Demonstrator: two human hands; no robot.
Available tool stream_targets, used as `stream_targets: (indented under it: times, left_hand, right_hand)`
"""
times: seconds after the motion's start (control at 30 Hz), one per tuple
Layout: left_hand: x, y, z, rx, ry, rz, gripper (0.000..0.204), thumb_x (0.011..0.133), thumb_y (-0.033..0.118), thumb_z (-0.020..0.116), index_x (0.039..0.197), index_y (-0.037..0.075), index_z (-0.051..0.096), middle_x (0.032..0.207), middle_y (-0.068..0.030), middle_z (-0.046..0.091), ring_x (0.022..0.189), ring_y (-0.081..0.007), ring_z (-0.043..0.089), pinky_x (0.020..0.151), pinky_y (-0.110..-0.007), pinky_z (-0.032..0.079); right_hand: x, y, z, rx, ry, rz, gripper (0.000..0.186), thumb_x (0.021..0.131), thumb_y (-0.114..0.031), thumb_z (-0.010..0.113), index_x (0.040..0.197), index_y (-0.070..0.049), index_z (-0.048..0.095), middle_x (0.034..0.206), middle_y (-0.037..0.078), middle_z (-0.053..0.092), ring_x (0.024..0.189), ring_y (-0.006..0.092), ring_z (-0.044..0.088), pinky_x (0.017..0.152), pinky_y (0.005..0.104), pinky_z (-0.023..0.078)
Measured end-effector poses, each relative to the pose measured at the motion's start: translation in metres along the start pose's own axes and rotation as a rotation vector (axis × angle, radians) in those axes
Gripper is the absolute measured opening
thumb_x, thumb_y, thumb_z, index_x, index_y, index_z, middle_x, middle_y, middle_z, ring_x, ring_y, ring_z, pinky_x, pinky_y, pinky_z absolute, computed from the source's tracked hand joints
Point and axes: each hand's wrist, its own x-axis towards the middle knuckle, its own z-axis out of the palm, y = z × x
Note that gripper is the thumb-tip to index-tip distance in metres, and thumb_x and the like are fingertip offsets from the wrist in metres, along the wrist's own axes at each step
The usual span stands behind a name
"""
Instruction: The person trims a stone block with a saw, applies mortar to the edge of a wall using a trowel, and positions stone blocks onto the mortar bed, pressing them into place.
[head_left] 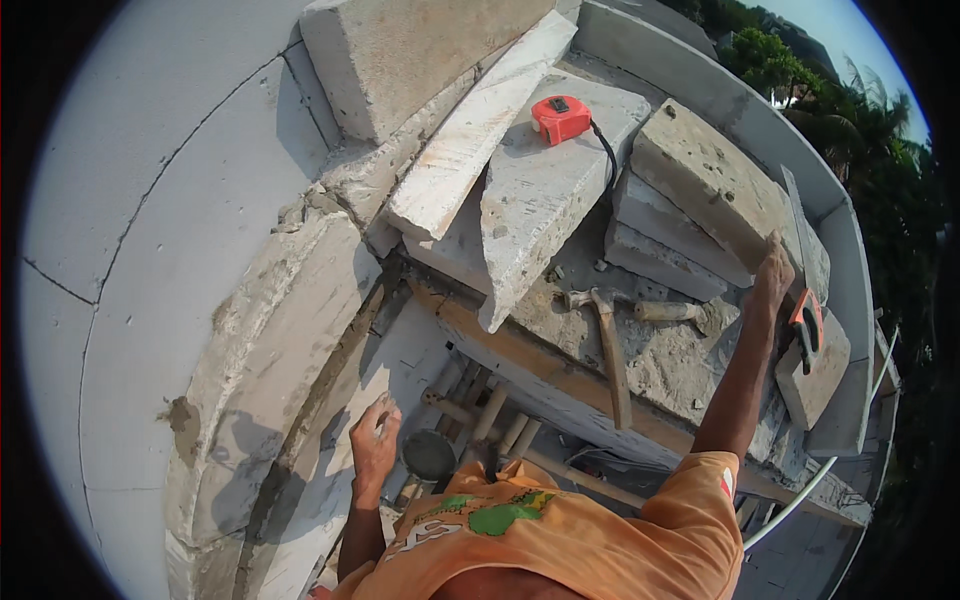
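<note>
My left hand [375,445] is raised beside the rough block wall [265,320], fingers loosely bent and apart, holding nothing. My right hand [772,265] grips the end of the top pale concrete block [700,170] in a stack. Just right of it, a handsaw with an orange-and-black handle [808,325] leans along the blocks. A claw hammer [610,355] and another wooden-handled tool [670,312] lie on the dusty ledge [550,322]. A red tape measure [562,118] sits on a slanted slab [560,190], left of the stack, near a long white strip of block [470,130].
A curved low parapet [838,260] rings the ledge, with trees beyond. Below lie pipes or poles [490,410], a grey bucket [430,455] and a drop beside the ledge's front edge. A white pipe [790,505] runs at lower right. A block surface [120,250] fills the left.
</note>
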Motion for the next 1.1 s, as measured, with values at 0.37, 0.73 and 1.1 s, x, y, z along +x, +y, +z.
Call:
stream_targets:
  times: [0.37,0.73,1.1]
  left_hand:
    - [0.007,0.014,-0.005,0.024,-0.041,0.097,0.033,0.091,0.016,0.068,0.119,-0.003,0.066,0.104,-0.0220,0.072,0.095,-0.0293,0.071,0.083,-0.035,0.054]
    - [0.014,0.021,0.056,-0.185,-0.382,-0.016,0.043,0.091,0.016,0.070,0.126,-0.007,0.061,0.114,-0.0212,0.071,0.107,-0.0243,0.069,0.092,-0.034,0.053]
    - [0.077,0.250,0.214,-0.970,-1.070,-0.028,0.079,0.096,0.043,0.064,0.150,-0.003,0.028,0.143,-0.0251,0.046,0.130,-0.0348,0.051,0.100,-0.048,0.050]
  right_hand:
    - [0.052,0.019,-0.026,0.206,-0.069,0.323,0.075,0.089,-0.051,0.068,0.142,-0.001,0.050,0.132,0.016,0.057,0.116,0.0273,0.059,0.094,0.0388,0.047]
    - [-0.019,-0.019,-0.002,0.173,-0.013,0.074,0.062,0.094,-0.027,0.059,0.142,0.008,0.042,0.141,0.018,0.049,0.127,0.0282,0.049,0.109,0.0357,0.035]
    - [-0.053,-0.004,-0.080,0.513,0.109,0.262,0.067,0.100,-0.046,0.054,0.144,0.003,0.039,0.144,0.023,0.047,0.128,0.0358,0.052,0.100,0.0479,0.046]
